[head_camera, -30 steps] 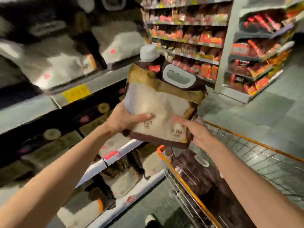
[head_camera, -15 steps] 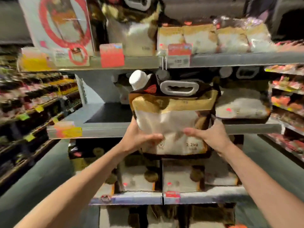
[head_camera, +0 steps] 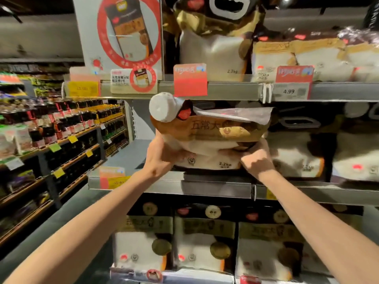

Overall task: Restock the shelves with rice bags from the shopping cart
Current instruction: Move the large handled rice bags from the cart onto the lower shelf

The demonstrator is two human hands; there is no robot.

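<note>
A white and gold rice bag (head_camera: 211,138) with a white screw cap and a "2.2kg" mark stands with its base on the grey middle shelf (head_camera: 205,187). Its top leans toward me under the shelf above. My left hand (head_camera: 159,155) grips its lower left corner. My right hand (head_camera: 256,158) grips its lower right corner. Just to the right, more of the same rice bags (head_camera: 295,154) stand on that shelf. The shopping cart is out of view.
The upper shelf (head_camera: 225,90) carries larger rice bags and red and yellow price tags. The lower shelf holds a row of rice bags (head_camera: 205,242). Bare shelf space (head_camera: 127,158) lies left of the held bag. An aisle of bottles (head_camera: 61,124) runs off to the left.
Both hands carried the bag from above the cart to the shelving, then forward onto the middle shelf. The bag's top has folded over toward me.
</note>
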